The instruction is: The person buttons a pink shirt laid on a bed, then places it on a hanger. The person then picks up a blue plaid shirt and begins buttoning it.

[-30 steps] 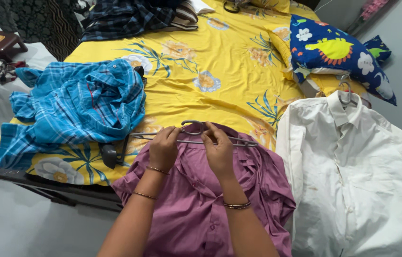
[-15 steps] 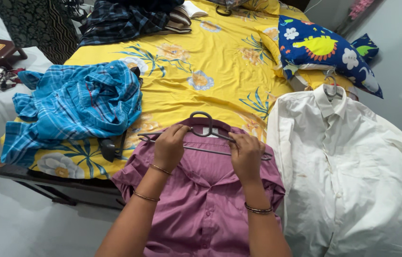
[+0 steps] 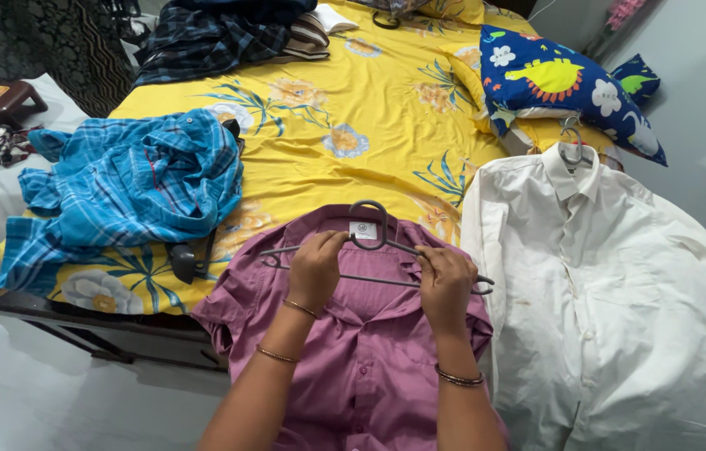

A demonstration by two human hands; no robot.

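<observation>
While both forearms reach up from six o'clock, the left hand (image 3: 316, 266) curls its fingers around the left arm of a grey hanger (image 3: 374, 250), and the right hand (image 3: 445, 284) is clamped on the hanger's right arm, knuckles up. Thin bangles ring both wrists. The hanger lies level across the collar of a mauve shirt (image 3: 353, 367), its hook pointing toward twelve o'clock over the neck label. This shirt is spread front-up at the near edge of the bed (image 3: 353, 92), buttoned, with short sleeves splayed outward. At three o'clock, just beside it, lies a white shirt (image 3: 612, 309) on its own hanger. At ten o'clock sits a crumpled blue plaid shirt (image 3: 127, 188).
</observation>
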